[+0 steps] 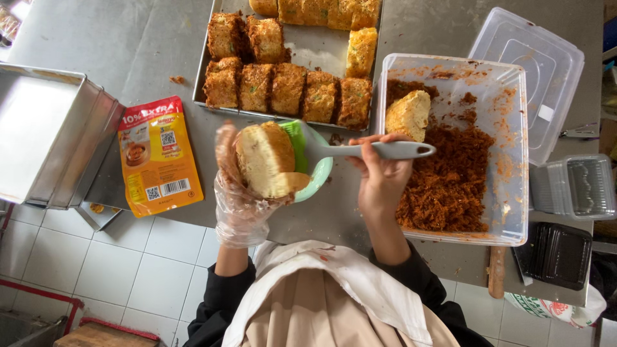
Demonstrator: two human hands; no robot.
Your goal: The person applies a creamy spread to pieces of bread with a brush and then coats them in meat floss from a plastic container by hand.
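Gloved left hand (pixel 241 186), cake slice (pixel 267 159), brush (pixel 334 151)

We hold a pale yellow cake (pixel 265 160) with a golden-brown crust beside a green brush (pixel 297 138) on a grey handle. Reddish-brown floss (pixel 450 186) fills a clear tub (pixel 514 154) smeared orange. The pouch (pixel 159 156) is orange and red, the tabletop (pixel 141 45) dull grey steel.

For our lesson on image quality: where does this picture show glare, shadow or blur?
Head view: soft daylight, mostly sharp; pale glare on the steel box and the clear lid; only faint shadows on the table; the gloved left hand and the brush in the right hand are sharp.
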